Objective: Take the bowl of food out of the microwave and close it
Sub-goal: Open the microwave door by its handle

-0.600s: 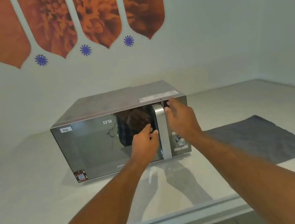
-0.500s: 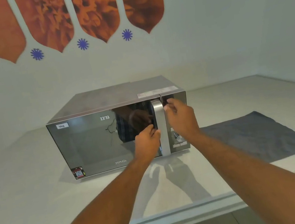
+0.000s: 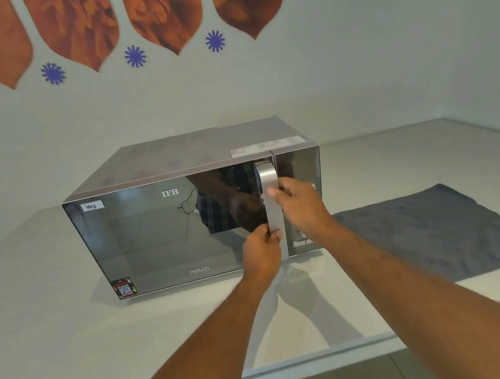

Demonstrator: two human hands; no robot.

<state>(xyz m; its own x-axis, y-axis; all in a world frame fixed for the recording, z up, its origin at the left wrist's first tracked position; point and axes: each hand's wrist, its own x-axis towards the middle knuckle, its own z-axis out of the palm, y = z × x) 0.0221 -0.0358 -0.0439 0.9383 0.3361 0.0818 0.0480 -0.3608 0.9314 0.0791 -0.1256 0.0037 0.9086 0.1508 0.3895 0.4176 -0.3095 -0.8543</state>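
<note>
Fingers of both hands are closed around the microwave's upright silver handle point(image 3: 272, 208): the right hand point(image 3: 303, 210) wraps its middle with the thumb across the front, and the left hand point(image 3: 262, 253) pinches it lower down. The mirrored door point(image 3: 167, 236) is shut, so the bowl of food cannot be seen and is presumably inside. The microwave point(image 3: 190, 156) sits toward the back of the white counter point(image 3: 54, 354), a grey cloth point(image 3: 440, 230) spread beside it near the counter's right edge. To open well, pull steadily toward the body, letting the door swing on its left hinge without dragging the oven forward; one hand could brace the casing if it slides.
</note>
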